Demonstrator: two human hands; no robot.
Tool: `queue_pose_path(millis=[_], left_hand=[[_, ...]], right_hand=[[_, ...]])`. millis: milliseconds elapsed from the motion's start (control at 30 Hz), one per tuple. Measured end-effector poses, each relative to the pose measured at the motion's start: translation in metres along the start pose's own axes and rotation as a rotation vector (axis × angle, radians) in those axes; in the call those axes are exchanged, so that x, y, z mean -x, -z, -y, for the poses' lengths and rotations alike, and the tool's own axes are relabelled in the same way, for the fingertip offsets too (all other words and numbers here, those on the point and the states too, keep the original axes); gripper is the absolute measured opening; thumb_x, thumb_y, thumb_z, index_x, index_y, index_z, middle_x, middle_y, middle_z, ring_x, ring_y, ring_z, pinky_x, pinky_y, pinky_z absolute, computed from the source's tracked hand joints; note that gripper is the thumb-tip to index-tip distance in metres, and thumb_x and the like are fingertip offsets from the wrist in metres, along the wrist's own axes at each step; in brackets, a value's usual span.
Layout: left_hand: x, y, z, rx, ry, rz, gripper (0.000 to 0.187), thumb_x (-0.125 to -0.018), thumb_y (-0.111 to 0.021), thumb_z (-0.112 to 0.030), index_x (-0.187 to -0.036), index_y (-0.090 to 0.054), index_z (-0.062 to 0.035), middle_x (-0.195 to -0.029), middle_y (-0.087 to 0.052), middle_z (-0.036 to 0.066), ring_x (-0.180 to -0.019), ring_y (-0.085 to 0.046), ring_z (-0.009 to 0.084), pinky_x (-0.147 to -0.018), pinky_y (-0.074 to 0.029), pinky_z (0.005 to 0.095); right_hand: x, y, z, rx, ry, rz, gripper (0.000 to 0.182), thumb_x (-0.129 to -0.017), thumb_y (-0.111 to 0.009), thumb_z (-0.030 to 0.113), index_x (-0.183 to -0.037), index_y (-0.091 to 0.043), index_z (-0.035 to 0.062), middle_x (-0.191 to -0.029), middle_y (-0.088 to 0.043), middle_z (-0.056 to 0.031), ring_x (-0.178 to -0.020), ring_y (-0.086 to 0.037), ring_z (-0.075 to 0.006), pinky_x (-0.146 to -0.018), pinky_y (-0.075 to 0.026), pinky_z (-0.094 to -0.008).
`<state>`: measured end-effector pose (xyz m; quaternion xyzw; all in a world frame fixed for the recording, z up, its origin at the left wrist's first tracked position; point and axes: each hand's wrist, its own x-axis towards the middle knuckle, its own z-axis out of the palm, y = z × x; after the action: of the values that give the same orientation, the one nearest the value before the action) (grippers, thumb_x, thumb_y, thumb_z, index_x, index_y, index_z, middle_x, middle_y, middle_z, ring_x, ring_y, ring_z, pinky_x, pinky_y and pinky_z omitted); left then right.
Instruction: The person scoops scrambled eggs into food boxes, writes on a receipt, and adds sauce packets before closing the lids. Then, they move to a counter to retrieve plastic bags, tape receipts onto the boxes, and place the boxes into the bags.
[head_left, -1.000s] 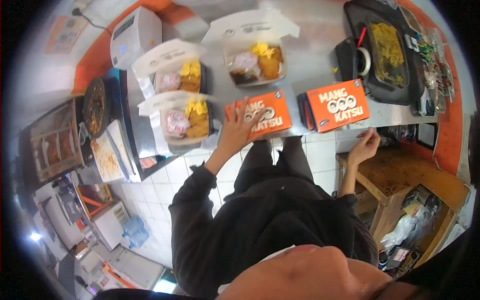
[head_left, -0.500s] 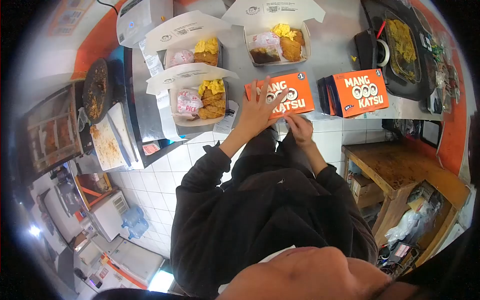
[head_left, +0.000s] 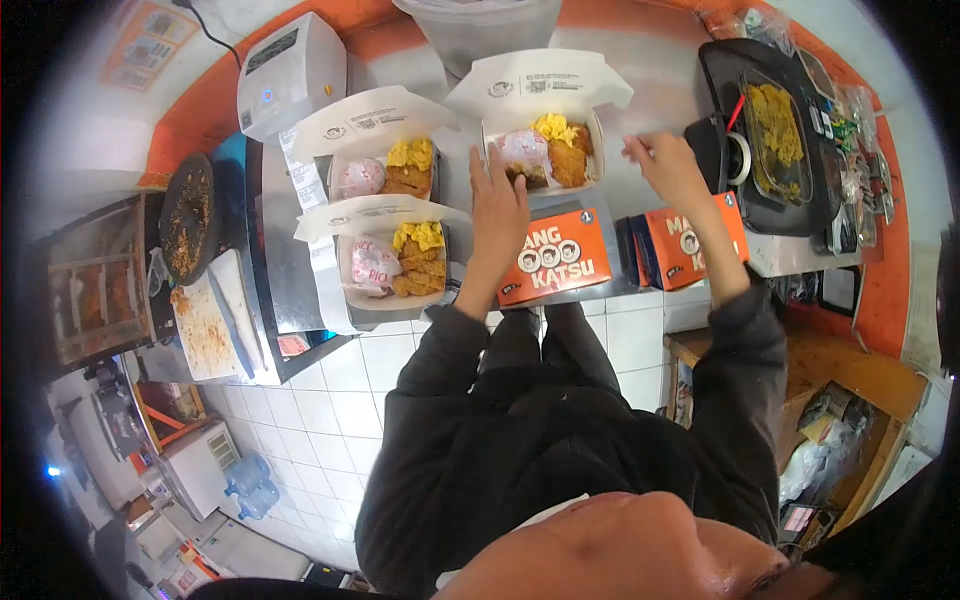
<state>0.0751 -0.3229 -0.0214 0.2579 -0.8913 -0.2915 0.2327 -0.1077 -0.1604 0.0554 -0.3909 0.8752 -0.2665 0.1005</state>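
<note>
My left hand [head_left: 497,215] is open, its fingers stretched along the left side of an open meal box [head_left: 596,170]. That box holds a wrapped rice ball [head_left: 522,150], yellow scrambled egg [head_left: 555,127] and a fried cutlet [head_left: 567,165]. To the right of it, my right hand [head_left: 672,172] hovers over the counter with its fingers loosely bent and nothing visible in them. A closed orange carton [head_left: 553,258] printed "KATSU" lies at the counter's front edge. My right wrist passes over a stack of similar folded cartons [head_left: 665,262].
Two more open meal boxes [head_left: 392,302] with rice, egg and cutlet stand at the left. A white printer [head_left: 290,75] and a clear tub [head_left: 480,25] are at the back. On the right, a black tray [head_left: 720,75] carries a container of yellow food [head_left: 778,140].
Both hands have left the orange carton and reached farther back, the left to the meal box's side, the right outward to the right. The view has shifted, showing more of the counter's back.
</note>
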Motion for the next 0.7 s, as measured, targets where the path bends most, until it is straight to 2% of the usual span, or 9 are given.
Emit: queue_pose_path(millis=[67, 133, 167, 233, 333, 367, 433, 533, 700], left_hand=[[-0.028, -0.01, -0.002, -0.13, 0.084, -0.048, 0.057, -0.086, -0.052, -0.011, -0.134, -0.027, 0.0061, -0.138, -0.023, 0.029, -0.12, -0.04, 0.0404, -0.094, -0.041, 0.0393], [-0.05, -0.021, 0.008, -0.192, 0.337, 0.067, 0.049, -0.084, -0.054, -0.008, -0.127, -0.035, 0.0048, -0.124, -0.044, 0.026, -0.107, -0.053, 0.036, -0.082, -0.048, 0.0413], [-0.06, -0.02, 0.009, -0.19, 0.343, 0.051, 0.049, -0.084, -0.054, -0.008, -0.127, -0.035, 0.0048, -0.124, -0.044, 0.026, -0.107, -0.053, 0.036, -0.082, -0.048, 0.0413], [-0.074, -0.018, 0.012, -0.338, 0.465, 0.268, 0.034, -0.083, -0.052, -0.005, -0.115, -0.043, 0.0023, -0.1, -0.06, 0.019, -0.087, -0.062, 0.0351, -0.071, -0.051, 0.043], [-0.073, -0.024, 0.023, -0.37, 0.319, 0.116, 0.025, -0.084, -0.049, -0.004, -0.108, -0.045, 0.0, -0.082, -0.063, 0.015, -0.074, -0.063, 0.0368, -0.065, -0.052, 0.0432], [-0.072, -0.025, 0.025, -0.371, 0.32, 0.107, 0.025, -0.084, -0.049, -0.004, -0.108, -0.045, 0.0, -0.082, -0.063, 0.015, -0.074, -0.063, 0.0368, -0.065, -0.052, 0.0432], [-0.063, -0.003, 0.0, -0.291, 0.195, 0.001, 0.025, -0.084, -0.046, -0.004, -0.109, -0.045, 0.0007, -0.082, -0.061, 0.019, -0.074, -0.063, 0.0373, -0.062, -0.051, 0.0436], [-0.039, 0.045, -0.031, -0.264, 0.142, -0.02, 0.029, -0.084, -0.045, -0.003, -0.112, -0.043, 0.0025, -0.08, -0.061, 0.021, -0.073, -0.062, 0.0378, -0.06, -0.05, 0.045], [0.048, 0.082, -0.041, -0.442, 0.242, 0.081, 0.036, -0.083, -0.044, -0.001, -0.118, -0.04, 0.0044, -0.079, -0.06, 0.021, -0.07, -0.06, 0.0385, -0.059, -0.049, 0.0455]], right_hand=[[-0.053, -0.026, -0.031, 0.189, 0.01, 0.176, 0.034, -0.09, -0.048, 0.025, -0.084, -0.063, -0.0041, -0.075, -0.063, -0.0233, -0.071, -0.061, -0.0405, -0.067, -0.048, -0.0439], [-0.076, -0.06, -0.042, -0.045, -0.045, 0.134, 0.03, -0.088, -0.047, 0.021, -0.086, -0.063, -0.0044, -0.082, -0.062, -0.025, -0.077, -0.06, -0.0418, -0.072, -0.049, -0.0446], [-0.08, -0.073, -0.047, -0.04, -0.028, 0.134, 0.03, -0.088, -0.047, 0.021, -0.086, -0.063, -0.0044, -0.082, -0.062, -0.025, -0.077, -0.06, -0.0418, -0.072, -0.049, -0.0446], [-0.084, -0.088, -0.048, 0.283, 0.138, 0.216, 0.024, -0.086, -0.046, 0.01, -0.079, -0.062, -0.0072, -0.073, -0.06, -0.0266, -0.066, -0.062, -0.0382, -0.062, -0.051, -0.0408], [-0.09, -0.078, -0.056, 0.29, 0.109, 0.357, 0.025, -0.086, -0.046, 0.013, -0.091, -0.06, -0.0066, -0.083, -0.061, -0.0276, -0.084, -0.059, -0.0424, -0.076, -0.048, -0.0465], [-0.089, -0.075, -0.056, 0.291, 0.118, 0.353, 0.025, -0.086, -0.046, 0.013, -0.091, -0.06, -0.0066, -0.083, -0.061, -0.0276, -0.084, -0.059, -0.0424, -0.076, -0.048, -0.0465], [-0.07, -0.045, -0.036, 0.085, 0.07, 0.087, 0.023, -0.087, -0.044, 0.011, -0.087, -0.058, -0.0074, -0.08, -0.059, -0.029, -0.081, -0.059, -0.043, -0.072, -0.048, -0.0481], [-0.025, 0.003, 0.015, 0.06, 0.104, 0.02, 0.027, -0.092, -0.044, 0.013, -0.084, -0.056, -0.0099, -0.07, -0.056, -0.03, -0.071, -0.056, -0.0464, -0.065, -0.045, -0.0493], [0.049, -0.015, 0.053, 0.04, 0.053, 0.031, 0.031, -0.094, -0.04, 0.019, -0.086, -0.053, -0.0083, -0.071, -0.056, -0.0307, -0.071, -0.056, -0.047, -0.063, -0.045, -0.0511]])
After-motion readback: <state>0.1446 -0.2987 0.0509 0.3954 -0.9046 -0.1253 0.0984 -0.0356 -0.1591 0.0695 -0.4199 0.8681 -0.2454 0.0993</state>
